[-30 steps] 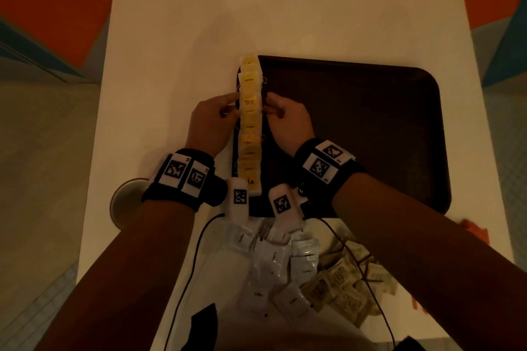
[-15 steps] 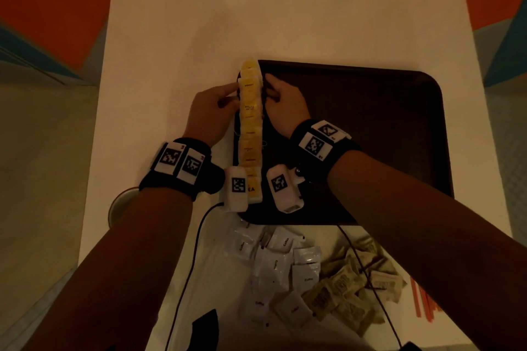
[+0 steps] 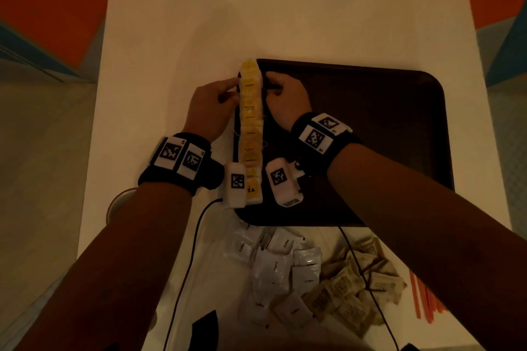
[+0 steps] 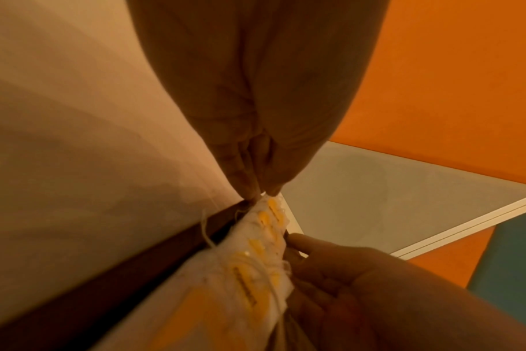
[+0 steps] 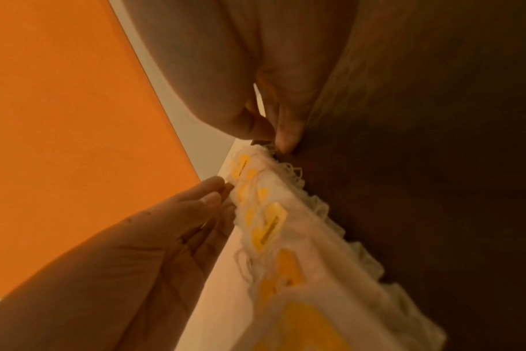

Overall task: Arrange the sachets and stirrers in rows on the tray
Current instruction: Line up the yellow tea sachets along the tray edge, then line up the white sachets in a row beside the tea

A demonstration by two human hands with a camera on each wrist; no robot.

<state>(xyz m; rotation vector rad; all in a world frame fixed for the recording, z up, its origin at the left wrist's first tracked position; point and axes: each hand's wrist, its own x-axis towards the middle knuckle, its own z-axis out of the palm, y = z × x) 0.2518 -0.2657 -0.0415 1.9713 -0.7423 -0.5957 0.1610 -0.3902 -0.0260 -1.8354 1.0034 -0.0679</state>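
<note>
A row of overlapping yellow tea sachets (image 3: 251,128) runs front to back along the left edge of the dark brown tray (image 3: 370,137). My left hand (image 3: 232,91) lies on the table outside the tray, its straight fingers (image 5: 201,204) touching the row's left side near the far end. My right hand (image 3: 271,85) rests inside the tray, fingertips (image 4: 298,239) against the row's right side opposite. Neither hand lifts a sachet. On the table in front of the tray lie white coffee sachets (image 3: 279,271), brown sachets (image 3: 350,288) and orange stirrers (image 3: 425,299).
The white table (image 3: 285,14) extends beyond the tray at the back and left. Black cables (image 3: 188,251) from the wrist cameras trail over the loose sachets. A round pale object (image 3: 119,202) shows below the table's left edge. Most of the tray's floor is bare.
Both hands have slid along the tea sachet row toward its far end, staying on either side of it. The row looks straighter and tighter against the tray's left edge.
</note>
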